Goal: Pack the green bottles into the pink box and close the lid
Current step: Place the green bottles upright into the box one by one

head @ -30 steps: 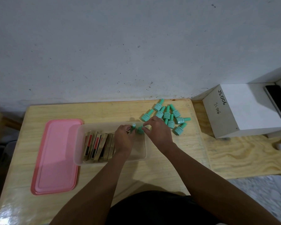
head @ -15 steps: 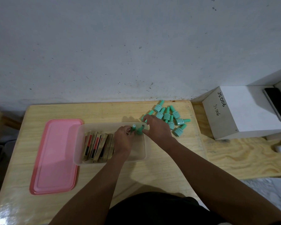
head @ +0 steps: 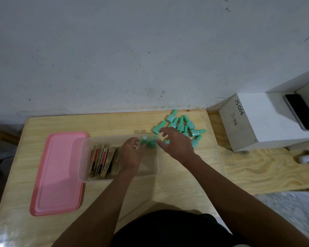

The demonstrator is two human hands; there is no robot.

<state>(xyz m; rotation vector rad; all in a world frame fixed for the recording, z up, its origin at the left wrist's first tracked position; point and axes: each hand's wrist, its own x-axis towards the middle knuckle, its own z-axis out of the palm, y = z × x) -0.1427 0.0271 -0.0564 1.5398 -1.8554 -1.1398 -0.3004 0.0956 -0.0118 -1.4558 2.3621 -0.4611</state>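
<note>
Left hand [head: 132, 154] pinches an upright green bottle [head: 144, 141] mid-frame inside the box [head: 118, 177] while the right hand [head: 175, 145], fingers spread and empty, risks toppling its neighbour [head: 151, 142].

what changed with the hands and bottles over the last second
The right hand let go of the green bottle it had been setting in the clear box; its fingers are now spread, lifting toward the loose bottles. The left hand stays on the other upright bottle. The pink lid and the flat packets have not moved.
</note>
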